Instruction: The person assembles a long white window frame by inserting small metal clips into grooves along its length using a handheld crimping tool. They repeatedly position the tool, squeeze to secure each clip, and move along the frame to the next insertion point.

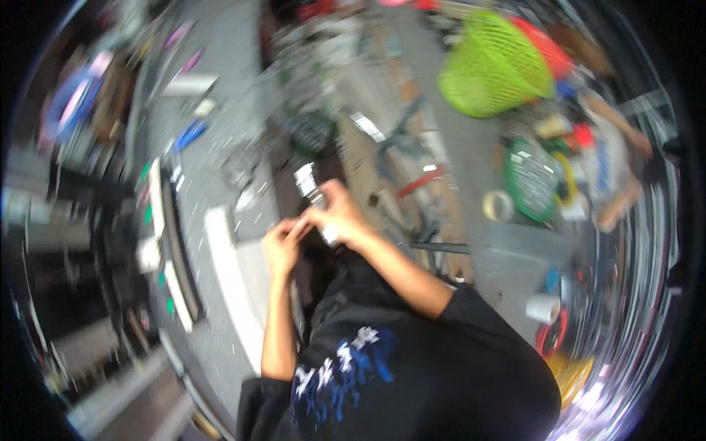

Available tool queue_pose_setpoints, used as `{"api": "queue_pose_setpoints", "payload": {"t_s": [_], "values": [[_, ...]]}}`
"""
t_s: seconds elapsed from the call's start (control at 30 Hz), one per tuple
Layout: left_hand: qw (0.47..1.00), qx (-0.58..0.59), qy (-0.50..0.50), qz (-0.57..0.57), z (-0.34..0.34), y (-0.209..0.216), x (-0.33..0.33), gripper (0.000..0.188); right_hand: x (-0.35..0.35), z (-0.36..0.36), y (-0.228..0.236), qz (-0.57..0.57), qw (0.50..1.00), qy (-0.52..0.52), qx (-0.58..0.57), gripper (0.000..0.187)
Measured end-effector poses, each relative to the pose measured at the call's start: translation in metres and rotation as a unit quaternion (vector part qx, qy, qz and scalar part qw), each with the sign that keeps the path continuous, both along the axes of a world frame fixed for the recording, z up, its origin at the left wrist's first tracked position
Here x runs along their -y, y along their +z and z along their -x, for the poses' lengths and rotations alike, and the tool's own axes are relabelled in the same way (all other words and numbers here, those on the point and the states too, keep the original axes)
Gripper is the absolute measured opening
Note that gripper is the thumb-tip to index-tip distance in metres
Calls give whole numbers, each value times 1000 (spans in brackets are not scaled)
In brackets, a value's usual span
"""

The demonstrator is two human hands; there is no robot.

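Note:
My two hands meet in front of my body, and motion blur softens their outlines. My right hand (340,219) is closed around a narrow white and silvery piece (305,178). Its upper end sticks out past the fingers and a pale lower end shows below them; the exact kind is too smeared to tell. Close against it, my left hand (282,248) has its fingers bent together, the tips meeting those of the right hand. What lies between the left fingertips is hidden. A long white strip (229,257) lies on the grey bench (239,44) beside my left forearm.
At left on the bench are a blue tool (191,134) and a dark curved strip (176,250). To the right stand a lime-green basket (493,70), a green-edged bag of clear pieces (531,180), a tape roll (498,206) and a white roll (543,308). Scraps litter the floor.

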State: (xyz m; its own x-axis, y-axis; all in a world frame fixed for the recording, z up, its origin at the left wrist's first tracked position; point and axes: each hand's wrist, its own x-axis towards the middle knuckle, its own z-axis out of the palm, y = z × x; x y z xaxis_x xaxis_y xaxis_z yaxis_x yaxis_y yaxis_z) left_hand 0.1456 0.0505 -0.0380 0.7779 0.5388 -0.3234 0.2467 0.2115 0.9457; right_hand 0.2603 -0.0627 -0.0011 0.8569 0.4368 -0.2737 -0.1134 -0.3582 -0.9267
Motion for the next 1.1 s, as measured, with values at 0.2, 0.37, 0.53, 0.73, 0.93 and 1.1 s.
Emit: {"api": "queue_pose_setpoints", "payload": {"t_s": [0.2,0.37,0.53,0.73,0.93,1.1], "values": [[914,-26,-71,-400,10,8,15,27,8,-8,9,-84,976,4,-202,35],[841,-119,2,-528,65,18,22,47,4,-11,-5,-99,942,-51,-317,26],[794,-255,-19,-552,92,2,18,60,-9,-9,-30,-136,887,-79,-434,24],[763,-259,-63,-588,104,-10,26,57,-22,-6,-38,-123,897,-26,-424,31],[776,-232,-46,-585,106,-7,26,47,-19,-7,-39,-123,892,-13,-435,24],[792,-226,40,-566,94,-2,23,35,-11,-7,-43,-102,896,2,-433,24]]}}
